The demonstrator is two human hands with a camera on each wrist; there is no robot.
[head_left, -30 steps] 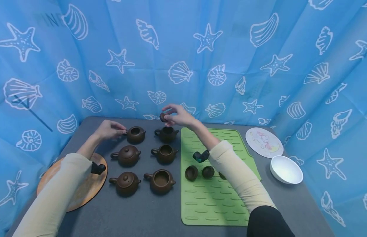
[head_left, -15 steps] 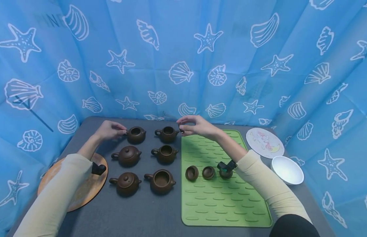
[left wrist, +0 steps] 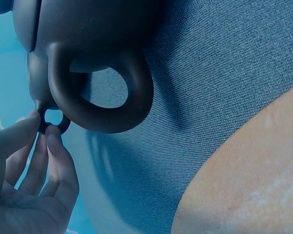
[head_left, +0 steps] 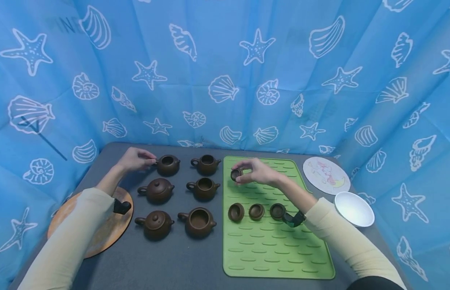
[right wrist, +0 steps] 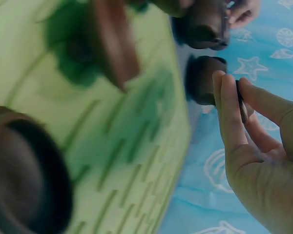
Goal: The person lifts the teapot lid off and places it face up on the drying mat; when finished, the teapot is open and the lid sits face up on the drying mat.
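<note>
Held lid: small, brown and round (head_left: 236, 174), over the far left part of the green mat (head_left: 279, 249), its hollow side showing; whether it touches the mat, I cannot tell.
Right hand: (head_left: 257, 171) nearly closed, thumb and fingertips pinching the held lid at its edge.
Left hand: (head_left: 136, 159) thumb and fingertips brought together on the handle of the far-left pot.
Far-left pot: (head_left: 168, 166) lidless, upright on the grey surface (head_left: 167, 266), spout to the right.
Lids on mat: left lid (head_left: 236, 212), middle lid (head_left: 256, 211) and right lid (head_left: 277, 211) in a row nearer the person than the held lid, hollow sides up.
Left column: below the far-left pot, two lidded pots (head_left: 156, 191), one nearer than the other.
Right column: three open pots (head_left: 198, 229), between the left column and the mat, handles to the left.
Far left: round board (head_left: 110, 229), partly under the left sleeve (head_left: 72, 237).
Far right: printed disc (head_left: 326, 175), with the white bowl (head_left: 354, 208) just beside it.
Behind: blue curtain (head_left: 225, 60) with white shells and starfish.
</note>
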